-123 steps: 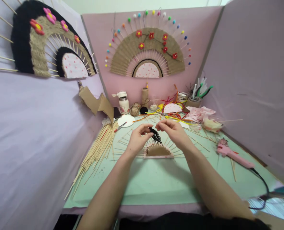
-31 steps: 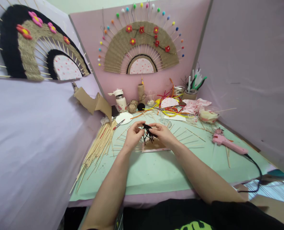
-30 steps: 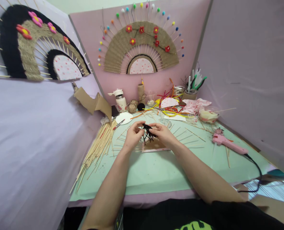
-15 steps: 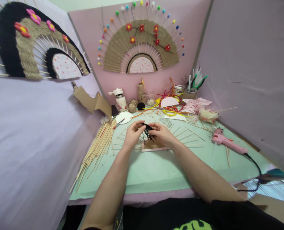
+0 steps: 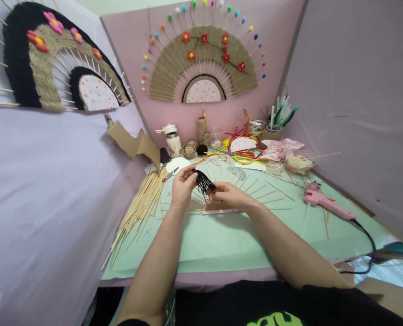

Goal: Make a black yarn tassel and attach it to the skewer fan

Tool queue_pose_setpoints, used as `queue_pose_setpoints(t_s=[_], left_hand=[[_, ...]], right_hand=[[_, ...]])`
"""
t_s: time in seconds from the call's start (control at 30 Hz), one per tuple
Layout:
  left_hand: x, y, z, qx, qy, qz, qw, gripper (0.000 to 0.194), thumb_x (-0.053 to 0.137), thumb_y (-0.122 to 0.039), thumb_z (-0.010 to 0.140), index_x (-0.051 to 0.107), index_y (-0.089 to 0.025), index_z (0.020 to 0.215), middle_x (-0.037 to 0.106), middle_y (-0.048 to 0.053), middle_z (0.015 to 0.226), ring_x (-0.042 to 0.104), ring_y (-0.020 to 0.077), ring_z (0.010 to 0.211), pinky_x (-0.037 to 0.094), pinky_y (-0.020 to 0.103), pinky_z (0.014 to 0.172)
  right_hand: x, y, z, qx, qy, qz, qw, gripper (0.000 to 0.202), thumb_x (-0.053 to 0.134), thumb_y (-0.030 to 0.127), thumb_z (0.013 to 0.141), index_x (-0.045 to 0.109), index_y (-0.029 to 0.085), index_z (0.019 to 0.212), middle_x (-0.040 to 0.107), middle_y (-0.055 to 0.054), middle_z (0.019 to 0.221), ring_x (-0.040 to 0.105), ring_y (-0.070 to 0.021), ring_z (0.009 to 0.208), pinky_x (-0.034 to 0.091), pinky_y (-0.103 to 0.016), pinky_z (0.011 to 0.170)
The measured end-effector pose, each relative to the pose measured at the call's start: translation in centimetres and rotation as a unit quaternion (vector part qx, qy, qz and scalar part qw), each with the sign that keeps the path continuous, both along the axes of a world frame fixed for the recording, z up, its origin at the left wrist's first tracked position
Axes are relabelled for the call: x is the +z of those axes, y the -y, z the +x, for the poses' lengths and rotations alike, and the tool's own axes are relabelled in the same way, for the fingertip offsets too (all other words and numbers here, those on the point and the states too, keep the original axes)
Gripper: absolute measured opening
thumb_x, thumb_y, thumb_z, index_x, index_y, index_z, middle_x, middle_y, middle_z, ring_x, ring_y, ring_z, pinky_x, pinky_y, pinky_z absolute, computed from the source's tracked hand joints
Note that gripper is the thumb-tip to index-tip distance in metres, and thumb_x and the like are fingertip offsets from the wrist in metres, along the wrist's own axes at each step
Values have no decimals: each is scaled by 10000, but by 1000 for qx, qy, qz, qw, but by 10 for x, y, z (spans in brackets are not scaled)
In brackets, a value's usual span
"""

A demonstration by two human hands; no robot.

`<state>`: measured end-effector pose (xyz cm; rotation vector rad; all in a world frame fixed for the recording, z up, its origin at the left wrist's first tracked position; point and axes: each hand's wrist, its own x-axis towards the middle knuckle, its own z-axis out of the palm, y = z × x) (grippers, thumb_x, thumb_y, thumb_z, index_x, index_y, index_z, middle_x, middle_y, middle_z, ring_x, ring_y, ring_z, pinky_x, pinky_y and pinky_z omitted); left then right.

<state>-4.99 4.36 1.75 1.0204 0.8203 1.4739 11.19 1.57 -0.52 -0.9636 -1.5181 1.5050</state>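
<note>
Between my hands, above the middle of the table, a bundle of black strands (image 5: 205, 183) slants down to the right. My left hand (image 5: 184, 184) pinches its upper end. The fingers of my right hand (image 5: 227, 194) are closed on the loose lower ends. Just below, a brown half-round piece with a pink-white edge (image 5: 218, 207) lies on the table, with thin sticks fanned out around it.
Many wooden sticks (image 5: 142, 208) lie at the left. A pink glue gun (image 5: 330, 206) with a black cord rests at the right. Along the back stand a white bottle (image 5: 173, 144), twine (image 5: 189, 149), coloured wires and a pot of tools (image 5: 273, 132). Cardboard (image 5: 130, 142) sticks out at the left wall.
The hands have moved apart, and the black strands are now stretched out between them instead of bunched. The left hand has shifted left and slightly up. The whole view has shifted slightly.
</note>
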Motion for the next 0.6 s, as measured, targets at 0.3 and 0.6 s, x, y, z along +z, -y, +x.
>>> queue_pose_setpoints(t_s=[0.3, 0.6], left_hand=[[3, 12, -1, -172, -32, 0, 985, 223, 756, -300, 708, 643, -158, 837, 684, 22, 764, 632, 117, 732, 494, 235, 684], [11, 55, 2, -295, -90, -10, 951, 329, 717, -288, 783, 575, -195, 1065, 699, 46, 919, 684, 151, 741, 528, 299, 724]], right_hand=[[-3, -10, 3, -242, -14, 128, 962, 287, 510, 168, 666, 612, 208, 931, 644, -38, 1048, 565, -200, 1049, 422, -347, 932], [19, 22, 19, 25, -49, 17, 998, 480, 496, 611, 871, 626, 180, 1037, 567, 12, 713, 527, -123, 616, 458, -286, 630]])
